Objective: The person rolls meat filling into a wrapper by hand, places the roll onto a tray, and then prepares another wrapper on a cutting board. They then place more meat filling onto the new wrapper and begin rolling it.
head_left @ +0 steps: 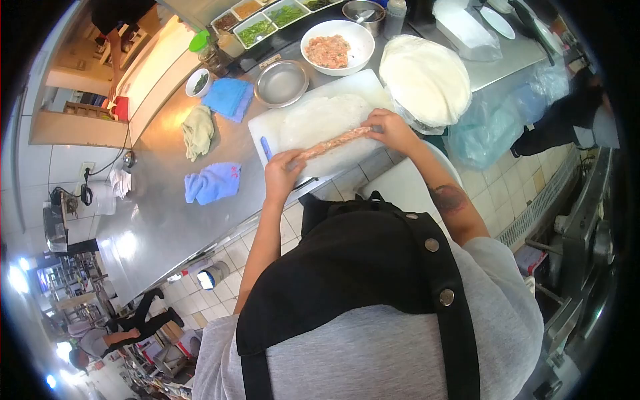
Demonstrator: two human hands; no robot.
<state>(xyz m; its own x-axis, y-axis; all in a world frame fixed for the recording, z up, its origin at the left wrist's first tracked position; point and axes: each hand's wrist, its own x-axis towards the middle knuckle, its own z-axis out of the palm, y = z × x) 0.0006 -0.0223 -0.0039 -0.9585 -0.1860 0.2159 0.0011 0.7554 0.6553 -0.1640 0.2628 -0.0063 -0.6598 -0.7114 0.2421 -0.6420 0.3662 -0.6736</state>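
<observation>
On a white cutting board (267,137) lies a thin, pale round wrapper (327,113). A long strip of minced filling (337,141), pinkish with darker flecks, runs across its near side. My left hand (283,170) is closed at the strip's left end, and my right hand (390,130) pinches at its right end. Both sets of fingertips seem to grip the wrapper's near edge there, though they partly hide it. A white bowl (363,47) of the same minced filling stands beyond the board. Right of the board sits a stack of round wrappers (427,83) on plastic.
A steel dish (281,83) is behind the board. Blue cloths (228,98), a green cloth (197,131) and a purple-blue cloth (213,183) lie leftward. Trays of chopped greens (287,15) line the back. A plastic bag (487,133) hangs at right. Another person (100,340) stands farther off.
</observation>
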